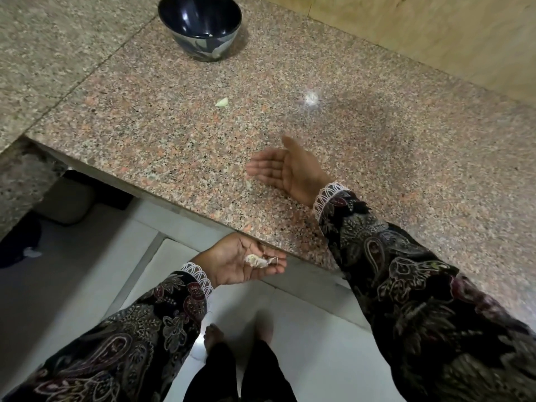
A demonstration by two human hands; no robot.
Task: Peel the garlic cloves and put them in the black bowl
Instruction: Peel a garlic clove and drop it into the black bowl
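The black bowl [200, 23] stands at the far end of the granite counter [174, 134], with a pale bit showing inside near its bottom. A pale green garlic piece [222, 102] lies alone on the counter between the bowl and my hands. My right hand [285, 169] rests on its edge on the counter, fingers straight, palm facing left, holding nothing. My left hand [240, 261] is palm up just below the counter's front edge, with papery garlic skins [259, 261] lying loose on its flat fingers.
A bright light reflection [311, 98] shines on the counter to the right of the garlic piece. A wooden wall [435, 27] borders the counter at the back right. Below the counter edge are white floor tiles [304, 338] and my feet [214, 335].
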